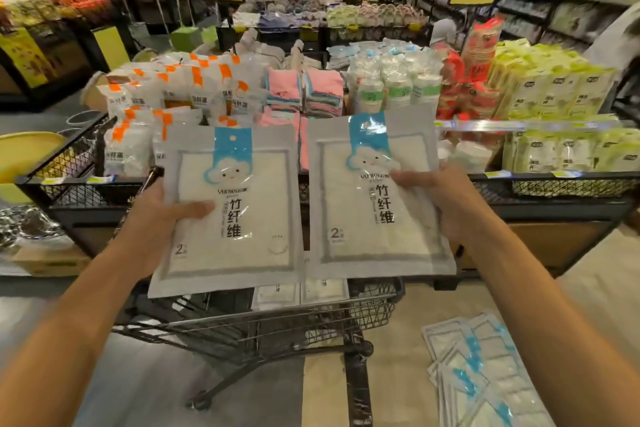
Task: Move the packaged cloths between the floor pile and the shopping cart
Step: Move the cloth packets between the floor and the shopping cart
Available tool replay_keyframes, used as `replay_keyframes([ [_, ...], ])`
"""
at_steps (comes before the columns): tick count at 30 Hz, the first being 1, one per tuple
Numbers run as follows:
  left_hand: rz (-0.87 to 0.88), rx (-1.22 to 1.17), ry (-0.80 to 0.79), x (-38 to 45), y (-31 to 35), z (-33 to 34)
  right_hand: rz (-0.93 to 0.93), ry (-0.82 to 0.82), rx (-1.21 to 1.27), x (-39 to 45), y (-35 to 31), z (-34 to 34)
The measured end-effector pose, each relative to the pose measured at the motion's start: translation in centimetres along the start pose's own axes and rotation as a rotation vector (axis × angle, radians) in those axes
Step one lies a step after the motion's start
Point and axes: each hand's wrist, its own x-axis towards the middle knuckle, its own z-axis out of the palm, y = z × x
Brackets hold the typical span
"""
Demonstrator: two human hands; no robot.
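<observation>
**One cloth pack in each hand above the cart**

We see both arms stretched forward over the shopping cart (263,326), each hand holding up one packaged cloth, faces toward us. The left hand (162,218) holds the left pack (235,218) at its left edge: the thumb lies across the front of the plastic and the other fingers are hidden behind it, so the grip pinches the pack. The right hand (446,204) holds the right pack (374,204) at its right edge in the same way, thumb on the front near the cloud picture, fingers behind. The two packs hang side by side, their inner edges nearly touching, both upright with the blue header at the top.

Under them, inside the wire basket of the cart, two more packs (299,293) lie flat, partly hidden by the held ones. The floor pile (485,378) sits at the lower right, beside the cart, a loose fan of overlapping packs with blue headers.

Beyond the cart stands a display bin (554,184) with black mesh sides, carrying orange-labelled bags (173,94), pink and blue folded cloths (304,90), stacked paper cups (394,87) and yellow-green packets (554,87).
</observation>
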Motion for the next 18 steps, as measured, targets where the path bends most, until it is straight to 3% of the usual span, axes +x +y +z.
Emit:
replay_keyframes([
  [13,-0.134,0.039,0.118,13.4,-6.3,2.7,0.148,-0.048,0.01,16.7,3.5,0.4],
  [18,-0.189,0.024,0.081,17.1,-9.0,3.1,0.239,-0.081,-0.026,22.0,6.3,1.1],
])
